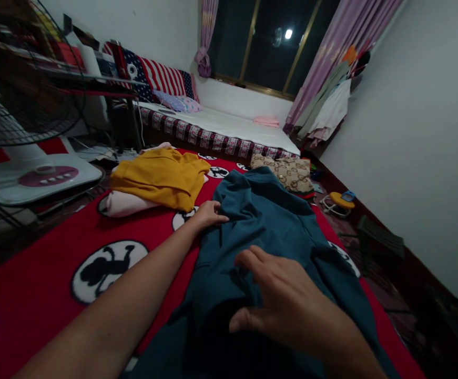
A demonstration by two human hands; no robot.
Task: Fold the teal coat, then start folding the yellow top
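Observation:
A dark teal coat (pixel 284 221) lies spread and rumpled over a red blanket (pixel 47 284) with black-and-white round patterns. Its collar end points away from me, and a sleeve runs down the right side. My left hand (pixel 210 215) is at the coat's left edge, fingers and thumb closed on the cloth. Over the lower middle of the coat is my right hand (pixel 280 287), its thumb spread well away from the curved fingers and nothing between them. Whether its underside touches the cloth, I cannot tell.
Left of the coat sits a pile with yellow clothing (pixel 161 176) over a pale pink piece (pixel 128 204). A brown patterned cloth item (pixel 286 171) lies beyond the collar. A fan (pixel 43 168) stands at left, a yellow-topped stool (pixel 339 200) at right, and a white-covered bed (pixel 221 118) behind.

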